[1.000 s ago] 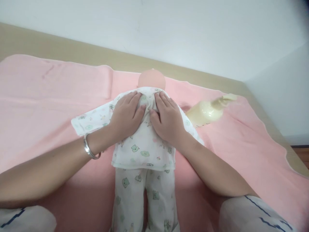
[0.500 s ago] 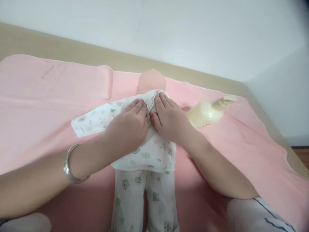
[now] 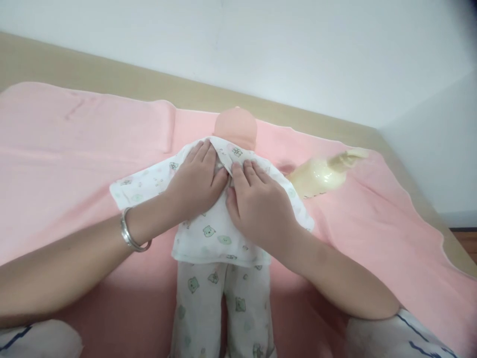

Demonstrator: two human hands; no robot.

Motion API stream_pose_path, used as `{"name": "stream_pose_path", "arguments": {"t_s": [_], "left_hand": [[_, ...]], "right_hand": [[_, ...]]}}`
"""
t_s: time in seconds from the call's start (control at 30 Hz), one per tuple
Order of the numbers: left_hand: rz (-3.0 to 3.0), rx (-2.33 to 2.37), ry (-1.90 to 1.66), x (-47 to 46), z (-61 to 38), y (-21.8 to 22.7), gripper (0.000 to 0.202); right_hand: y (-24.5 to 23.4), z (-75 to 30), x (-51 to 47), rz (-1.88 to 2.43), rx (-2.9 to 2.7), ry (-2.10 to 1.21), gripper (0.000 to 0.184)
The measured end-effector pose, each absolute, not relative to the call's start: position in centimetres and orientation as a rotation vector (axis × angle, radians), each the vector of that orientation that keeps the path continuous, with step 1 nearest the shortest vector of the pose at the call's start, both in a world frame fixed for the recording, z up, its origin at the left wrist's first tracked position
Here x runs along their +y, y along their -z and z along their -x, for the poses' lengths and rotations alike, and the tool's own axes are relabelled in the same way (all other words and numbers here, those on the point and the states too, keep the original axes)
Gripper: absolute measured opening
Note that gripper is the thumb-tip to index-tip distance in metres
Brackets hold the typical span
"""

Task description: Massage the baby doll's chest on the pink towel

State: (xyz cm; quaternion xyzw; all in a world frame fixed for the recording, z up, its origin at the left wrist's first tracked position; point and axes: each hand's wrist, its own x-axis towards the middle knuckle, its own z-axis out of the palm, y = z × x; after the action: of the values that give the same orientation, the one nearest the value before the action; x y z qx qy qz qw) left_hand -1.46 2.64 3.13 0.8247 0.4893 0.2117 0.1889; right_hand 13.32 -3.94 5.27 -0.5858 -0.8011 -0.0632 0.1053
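Observation:
A doll lies on its back or front, I cannot tell which, with its round pink head at the far end. A white baby shirt printed with green animals covers its torso, both sleeves spread sideways. Matching baby trousers extend toward me. My left hand lies on the left side of the shirt's neckline, fingers stretched out and thumb apart. On the right side, my right hand has its fingers over the edge of the collar flap and its thumb below, gripping the cloth. The fabric under both palms is hidden.
A pale yellow pump bottle lies on its side to the right of the doll. Everything rests on a pink mat, folded at the left, over a wooden tabletop. A white wall rises behind.
My hands have moved apart at the neckline, the left one up and leftward, the right one slightly down. The shirt's collar flap now lies more open, and the right sleeve shows beyond my right hand.

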Motion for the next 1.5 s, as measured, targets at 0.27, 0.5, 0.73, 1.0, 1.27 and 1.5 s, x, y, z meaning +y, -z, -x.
{"name": "stream_pose_path", "arguments": {"t_s": [0.27, 0.5, 0.73, 1.0, 1.27, 1.5], "left_hand": [[-2.514, 1.443, -0.616, 0.0, 1.0, -4.0, 0.06], [-2.473, 1.369, -0.622, -0.8, 1.1, -4.9, 0.052], [-2.191, 1.505, -0.612, 3.0, 1.6, -3.8, 0.048], [-2.184, 1.5, -0.739, 3.2, 1.5, -2.1, 0.056], [-2.169, 1.517, -0.754, 3.1, 1.4, -2.0, 0.061], [-2.179, 1.526, -0.746, 3.2, 1.4, -2.1, 0.062]], "right_hand": [[-5.3, -15.2, -0.1, 1.869, -2.145, -0.223, 0.054], [-4.3, -15.6, 0.6, 1.795, -2.203, -0.132, 0.052], [-5.4, -14.2, -2.2, 1.781, -2.287, -0.078, 0.057], [-4.9, -14.6, -1.6, 1.706, -2.235, -0.043, 0.05], [-3.7, -15.2, 0.2, 1.795, -2.148, -0.134, 0.061], [-3.8, -15.1, 0.0, 1.795, -2.14, -0.121, 0.061]]}}
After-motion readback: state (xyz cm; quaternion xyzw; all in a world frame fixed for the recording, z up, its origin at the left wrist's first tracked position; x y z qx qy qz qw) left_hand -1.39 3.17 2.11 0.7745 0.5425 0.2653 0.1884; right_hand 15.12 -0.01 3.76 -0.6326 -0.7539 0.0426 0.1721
